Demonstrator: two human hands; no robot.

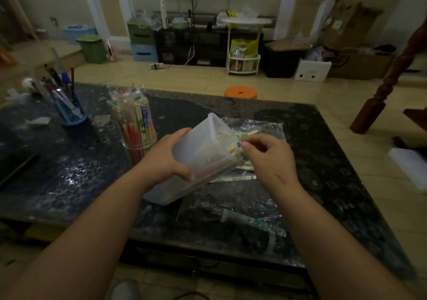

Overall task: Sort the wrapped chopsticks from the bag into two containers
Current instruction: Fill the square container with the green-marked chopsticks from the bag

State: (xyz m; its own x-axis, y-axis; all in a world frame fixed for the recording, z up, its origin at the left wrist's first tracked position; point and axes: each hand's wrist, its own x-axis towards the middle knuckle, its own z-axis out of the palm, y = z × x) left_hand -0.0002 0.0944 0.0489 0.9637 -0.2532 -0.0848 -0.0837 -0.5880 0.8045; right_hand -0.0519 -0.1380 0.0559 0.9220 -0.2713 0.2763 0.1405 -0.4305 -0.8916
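Head view, from the left: a blue pen holder [71, 114] stands near the far-left edge of the dark table [69, 172]; just right of it a clear round jar [137, 126] stands upright, packed with wrapped chopsticks; the left hand [168, 158] curls round a translucent tub [203, 151], held tilted above the table with its mouth toward the right; the right hand [265, 158] pinches the end of 1 green-wrapped pair [239, 146] at that mouth; beneath lies the crinkled clear bag [265, 126], and a loose pair [245, 221] lies nearer the person. The pairs look light and stiff, but their film sleeves are likely slippery, so a firm pinch near an end should serve best; the tub seems light and slightly flexible. Its cloudy wall blurs the contents; the right fingertips hide the wrapper's tip; dim light makes the bag's edges hard to trace.
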